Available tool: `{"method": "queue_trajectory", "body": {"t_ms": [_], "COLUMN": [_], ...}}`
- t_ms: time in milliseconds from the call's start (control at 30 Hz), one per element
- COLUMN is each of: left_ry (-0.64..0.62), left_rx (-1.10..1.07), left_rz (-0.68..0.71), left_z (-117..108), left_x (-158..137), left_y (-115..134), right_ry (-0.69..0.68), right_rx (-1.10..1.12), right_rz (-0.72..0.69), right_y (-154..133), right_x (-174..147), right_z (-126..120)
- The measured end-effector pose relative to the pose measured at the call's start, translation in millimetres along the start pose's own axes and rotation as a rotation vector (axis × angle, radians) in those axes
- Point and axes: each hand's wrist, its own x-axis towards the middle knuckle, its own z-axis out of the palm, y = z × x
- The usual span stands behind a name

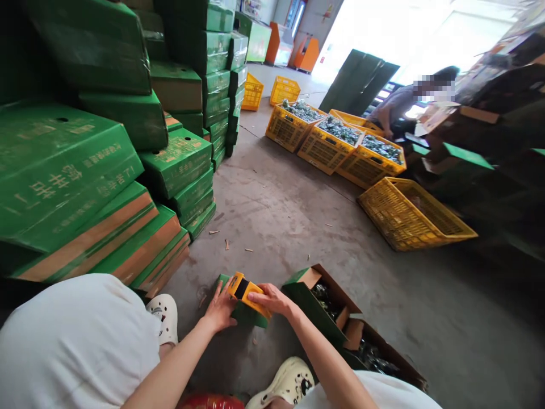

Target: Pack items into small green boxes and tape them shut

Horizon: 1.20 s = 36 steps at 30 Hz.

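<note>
A small green carton (251, 316) sits on the floor between my feet. My left hand (220, 309) rests against its left side with the fingers spread, the fingertips close to a tool. That tool is a yellow and black tape dispenser (249, 294), lying across the carton's top. Around its right end my right hand (269, 299) is closed, thumb on the upper face. The carton's top is largely hidden beneath the dispenser and my hands. To the right stand two open green cartons, one farther (313, 307) and one nearer (394, 355), with shiny wrapped items inside.
Stacked green cartons (63, 170) rise on the left. Yellow crates (326, 149) full of small wrapped items stand ahead, with a tilted yellow crate (413, 218) nearer. A person (398, 105) bends behind them. Something red (210, 402) shows between my shoes.
</note>
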Motion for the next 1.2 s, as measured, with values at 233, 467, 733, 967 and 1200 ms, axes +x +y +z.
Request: {"method": "queue_trajectory", "body": {"t_ms": [233,467,733,967,1200], "left_ry": [0.324,0.097,0.217,0.390,0.407], "left_rx": [-0.870,-1.475,-1.367,-1.121,-0.989], "left_rz": [-0.405,-0.611,-0.545,-0.583,-0.570], "left_z": [-42,-51,-45,-37,-46], "left_x": [-3,1,5,11,8], "left_y": [-21,-2,-2,-7,-1], "right_ry": [-0.117,-0.100,-0.096,-0.102,-0.111], "right_rx": [-0.001,-0.125,-0.086,-0.147,-0.123], "right_rz": [-0.034,-0.038,-0.062,-0.044,0.023], "right_y": [-5,-11,-20,-20,-23], "right_x": [-2,0,-4,1,-1], "right_z": [-14,-13,-11,-10,-8]}}
